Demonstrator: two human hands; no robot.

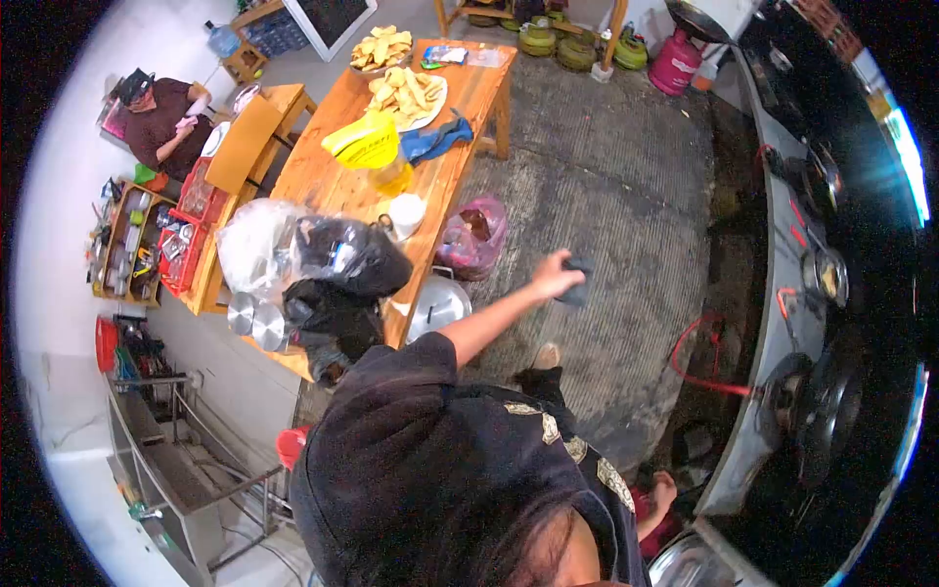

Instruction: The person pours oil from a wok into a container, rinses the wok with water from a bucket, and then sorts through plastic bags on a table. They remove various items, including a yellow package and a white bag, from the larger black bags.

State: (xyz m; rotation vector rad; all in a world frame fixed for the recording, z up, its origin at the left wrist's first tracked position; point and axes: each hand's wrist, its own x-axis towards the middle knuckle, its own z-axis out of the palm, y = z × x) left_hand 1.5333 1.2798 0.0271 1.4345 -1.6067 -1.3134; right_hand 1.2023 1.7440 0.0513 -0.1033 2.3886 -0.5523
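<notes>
My left arm reaches out over the floor, and its hand is closed around a dark grey folded piece that looks like cloth. Down at my right side, my right hand hangs with loosely bent fingers and nothing visible in it. Close beside that hand is something dark red, partly hidden by my forearm. A pink plastic bag with things inside stands on the floor to the left of my left hand. Nearby, a metal pot with a lid sits at the table's edge, below my forearm.
On the wooden table are piles of yellowish chips, a yellow pouch, a blue cloth and plastic bags. A stove counter with pans runs along the right. Gas cylinders stand behind; another person sits far left.
</notes>
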